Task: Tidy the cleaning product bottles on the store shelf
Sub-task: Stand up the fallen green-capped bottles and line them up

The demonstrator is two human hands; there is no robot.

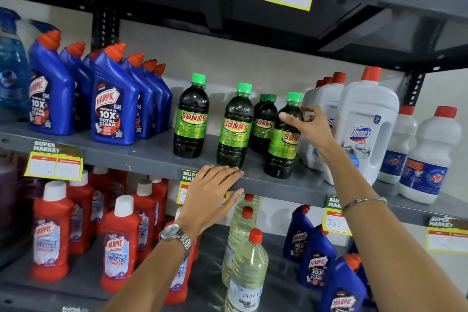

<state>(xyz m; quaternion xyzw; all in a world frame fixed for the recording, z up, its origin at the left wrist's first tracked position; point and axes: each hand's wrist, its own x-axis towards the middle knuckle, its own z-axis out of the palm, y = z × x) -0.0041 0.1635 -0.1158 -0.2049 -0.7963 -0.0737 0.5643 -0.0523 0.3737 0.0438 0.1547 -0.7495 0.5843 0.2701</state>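
Observation:
Several dark Sunny bottles with green caps stand on the grey middle shelf (pixel 152 154). My right hand (pixel 307 126) grips the rightmost Sunny bottle (pixel 282 149) around its shoulder, thumb on the front, fingers behind. Another Sunny bottle (pixel 235 125) stands just left of it, a third (pixel 191 116) farther left, and more (pixel 263 121) behind. My left hand (pixel 211 191) rests flat on the shelf's front edge below the middle bottle, fingers spread, holding nothing.
Blue Harpic bottles (pixel 114 101) crowd the shelf's left side. White Domex bottles (pixel 364 124) stand tight against the right of the held bottle. Below are red Harpic bottles (pixel 119 246), clear bottles (pixel 247 268) and blue Harpic bottles (pixel 316 263). Price tags (pixel 54 162) hang from shelf edges.

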